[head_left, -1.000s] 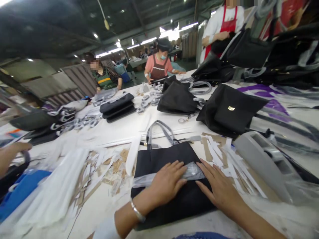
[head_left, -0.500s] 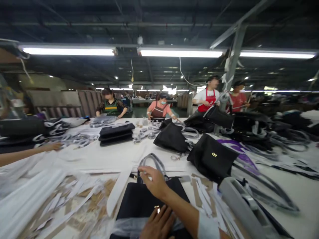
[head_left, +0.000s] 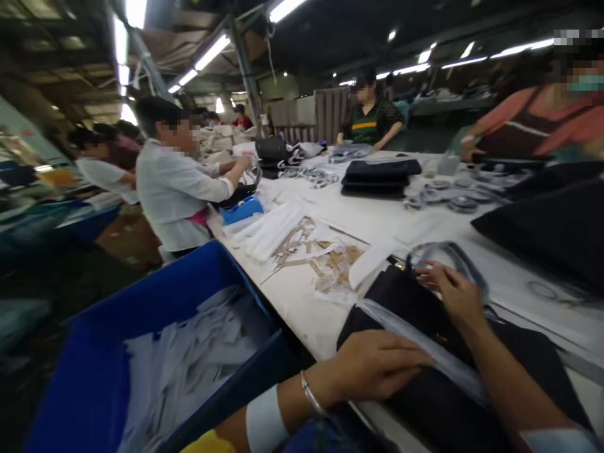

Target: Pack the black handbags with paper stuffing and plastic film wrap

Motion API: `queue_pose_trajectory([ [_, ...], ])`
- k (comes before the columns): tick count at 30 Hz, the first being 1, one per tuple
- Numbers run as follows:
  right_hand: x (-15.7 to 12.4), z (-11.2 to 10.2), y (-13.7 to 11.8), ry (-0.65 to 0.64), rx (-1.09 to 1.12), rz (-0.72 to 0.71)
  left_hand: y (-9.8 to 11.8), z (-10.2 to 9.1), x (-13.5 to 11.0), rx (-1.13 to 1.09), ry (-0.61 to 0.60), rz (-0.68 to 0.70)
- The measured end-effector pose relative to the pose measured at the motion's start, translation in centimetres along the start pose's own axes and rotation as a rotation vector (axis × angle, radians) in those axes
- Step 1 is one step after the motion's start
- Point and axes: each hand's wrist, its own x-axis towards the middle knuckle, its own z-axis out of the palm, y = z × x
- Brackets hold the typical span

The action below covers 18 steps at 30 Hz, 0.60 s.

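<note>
A black handbag [head_left: 514, 352] lies on the white table in front of me, with a small gold fitting on its front and a clear plastic strip [head_left: 415, 340] across it. Grey, plastic-wrapped handles [head_left: 465, 258] rise from its top edge. My right hand [head_left: 455, 292] has its fingers curled at the base of these handles. Over the bag's near left part, my left hand [head_left: 377, 362] wears a bracelet at the wrist. Its fingers are pressed together beside the plastic strip; whatever lies between them is hidden.
Left of the table stands a blue bin [head_left: 155, 296] holding white strips [head_left: 189, 358]. Paper and cardboard scraps [head_left: 330, 258] lie beyond the bag. Folded black bags [head_left: 380, 176] and wrapped rings [head_left: 453, 195] sit farther back. Co-workers [head_left: 174, 176] stand around the table.
The view has swung left, bringing the blue bin into sight. My left hand has shifted to the bag's left part. My right hand is still by the handles, fingers now more curled.
</note>
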Motion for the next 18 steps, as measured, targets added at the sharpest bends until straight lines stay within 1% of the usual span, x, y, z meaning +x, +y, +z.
queue_pose_trajectory([
  [2, -0.2, -0.1, 0.1, 0.002, -0.063, -0.036, -1.2, -3.0, -2.8, 0.036, 0.228, -0.201],
  [4, -0.8, -0.1, -0.5, -0.002, -0.123, -0.062, -3.3, -6.4, -5.6, 0.112, 0.461, -0.428],
  [5, -1.0, 0.0, -0.9, -0.007, -0.152, -0.066, -4.5, -8.1, -6.8, 0.153, 0.545, -0.550],
  [6, -1.2, 0.1, -1.3, -0.010, -0.182, -0.069, -5.7, -9.5, -7.7, 0.189, 0.602, -0.652],
  [7, -1.4, 0.2, -1.7, -0.019, -0.212, -0.074, -6.8, -10.7, -8.3, 0.214, 0.635, -0.722],
  [8, -1.5, 0.4, -2.0, -0.027, -0.235, -0.081, -7.8, -11.5, -8.5, 0.225, 0.644, -0.752],
  [9, -1.6, 0.5, -2.2, -0.038, -0.249, -0.089, -8.6, -11.9, -8.3, 0.225, 0.635, -0.761],
  [10, -1.6, 0.7, -2.2, -0.049, -0.255, -0.098, -9.2, -11.8, -7.7, 0.218, 0.607, -0.747],
  [11, -1.6, 0.9, -2.1, -0.057, -0.252, -0.105, -9.6, -11.3, -6.6, 0.208, 0.561, -0.719],
  [12, -1.5, 1.0, -1.9, -0.060, -0.242, -0.108, -10.0, -10.5, -5.2, 0.199, 0.507, -0.687],
  [14, -1.4, 1.2, -1.4, -0.051, -0.216, -0.113, -10.5, -8.3, -1.6, 0.184, 0.395, -0.616],
  [15, -1.3, 1.2, -1.2, -0.047, -0.205, -0.116, -10.8, -7.1, 0.3, 0.217, 0.319, -0.586],
  [18, -1.4, 1.0, -1.0, -0.037, -0.205, -0.150, -11.9, -4.2, 5.3, 0.445, 0.031, -0.545],
])
